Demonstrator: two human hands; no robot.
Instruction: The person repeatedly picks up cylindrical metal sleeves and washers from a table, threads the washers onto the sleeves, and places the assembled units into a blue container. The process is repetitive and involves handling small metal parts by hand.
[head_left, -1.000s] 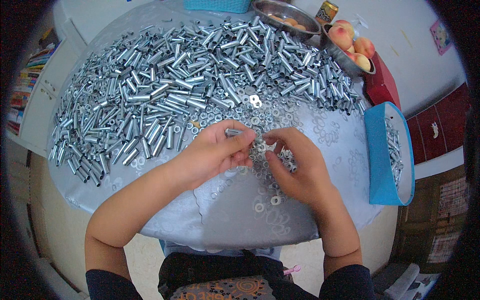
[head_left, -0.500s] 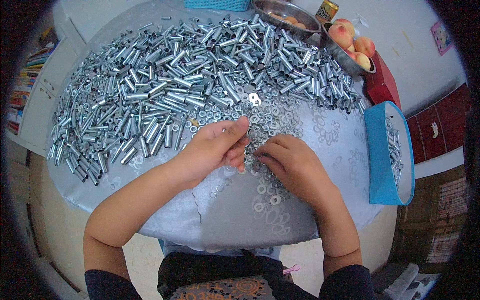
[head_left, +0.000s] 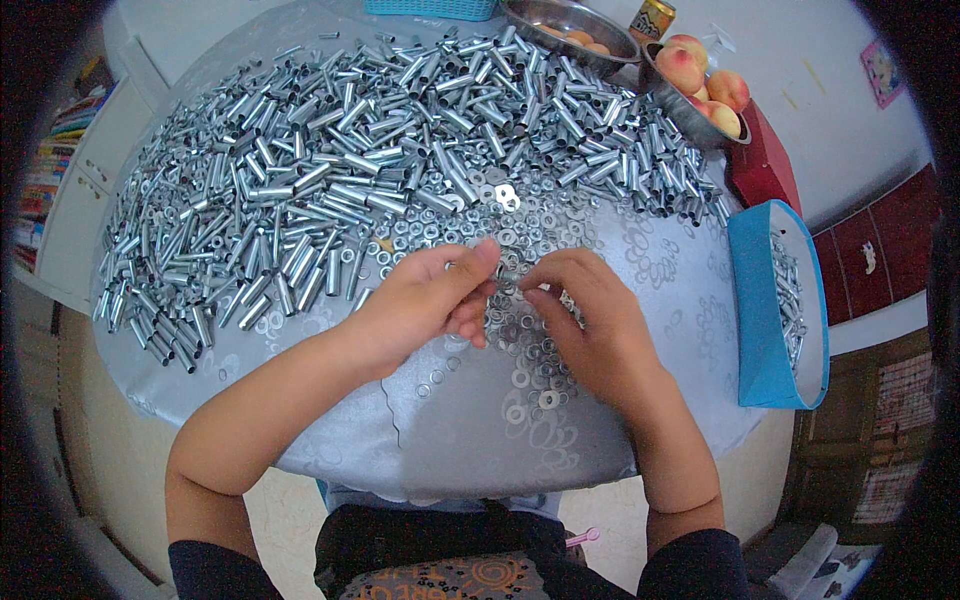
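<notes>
My left hand [head_left: 435,297] is closed, thumb pressed toward the curled fingers, above the washers in the middle of the table. Anything in its grip is hidden or too small to name. Close on its right, my right hand [head_left: 590,320] holds thumb and forefinger together in a pinch, and what lies between the tips cannot be made out. Under and around both hands spread loose flat washers [head_left: 520,379], with nuts [head_left: 433,216] mixed in farther back. A broad heap of shiny metal sleeves [head_left: 350,120] covers the far and left parts of the table.
At the right edge stands a blue bin [head_left: 752,320] with metal pieces inside. Far right are a steel bowl of peaches [head_left: 710,115], a second steel bowl [head_left: 615,60], a can [head_left: 652,20] and a red box [head_left: 765,165]. A light blue basket [head_left: 430,8] sits at the back.
My right hand has risen slightly from the washers, its fingertips now higher and beside my left fingers. My left hand has barely moved.
</notes>
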